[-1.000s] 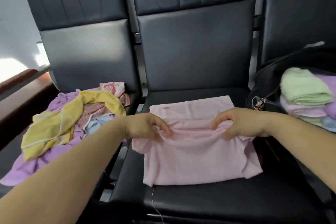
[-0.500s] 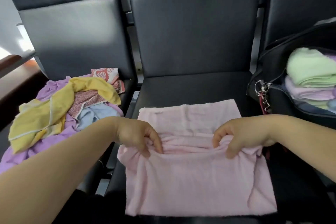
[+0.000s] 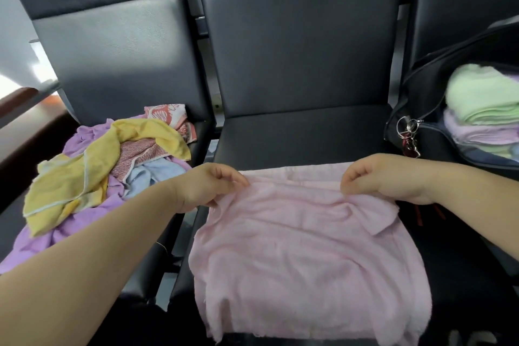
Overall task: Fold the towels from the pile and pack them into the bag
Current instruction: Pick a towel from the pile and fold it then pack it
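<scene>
A pink towel [image 3: 303, 261] lies spread on the middle black seat [image 3: 295, 135], its near edge hanging over the seat front. My left hand [image 3: 207, 185] pinches the towel's upper fold on the left. My right hand [image 3: 387, 177] pinches the same fold on the right. The pile of unfolded towels [image 3: 98, 166], yellow, purple, light blue and red-patterned, sits on the left seat. The black bag [image 3: 415, 109] stands open on the right seat, holding folded green and lilac towels [image 3: 483, 104].
Tall black seat backs [image 3: 303, 45] rise behind all three seats. A metal keyring with red tags [image 3: 407, 132] hangs from the bag's side. A brown ledge [image 3: 19, 98] runs along the far left.
Both hands have drawn the pinched fold farther away across the seat, covering most of the towel's far layer. The view has tilted down and closer.
</scene>
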The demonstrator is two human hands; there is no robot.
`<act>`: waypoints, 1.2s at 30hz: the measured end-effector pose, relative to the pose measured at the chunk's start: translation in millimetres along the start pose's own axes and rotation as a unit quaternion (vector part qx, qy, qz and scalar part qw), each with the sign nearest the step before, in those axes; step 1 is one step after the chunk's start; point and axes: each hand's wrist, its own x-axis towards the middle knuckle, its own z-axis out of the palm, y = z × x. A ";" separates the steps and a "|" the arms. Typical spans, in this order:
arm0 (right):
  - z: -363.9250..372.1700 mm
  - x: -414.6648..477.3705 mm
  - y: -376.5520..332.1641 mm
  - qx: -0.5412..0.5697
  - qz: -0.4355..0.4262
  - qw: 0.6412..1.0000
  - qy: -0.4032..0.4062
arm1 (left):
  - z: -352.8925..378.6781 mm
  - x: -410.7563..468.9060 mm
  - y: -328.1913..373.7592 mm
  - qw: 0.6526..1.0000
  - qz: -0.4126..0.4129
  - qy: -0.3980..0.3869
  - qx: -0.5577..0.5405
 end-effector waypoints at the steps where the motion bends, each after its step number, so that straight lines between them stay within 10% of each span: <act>1: -0.2 2.1 0.8 0.002 -0.004 1.000 0.017 | -0.9 0.9 -0.7 1.000 0.000 0.018 -0.001; 17: -6.9 36.3 11.8 -0.213 -0.096 0.938 0.254 | -4.2 29.2 -13.6 0.949 0.006 0.286 0.135; 36: -18.1 51.1 12.6 -0.241 0.008 0.948 0.209 | -14.4 46.3 -12.6 0.940 -0.047 0.185 0.282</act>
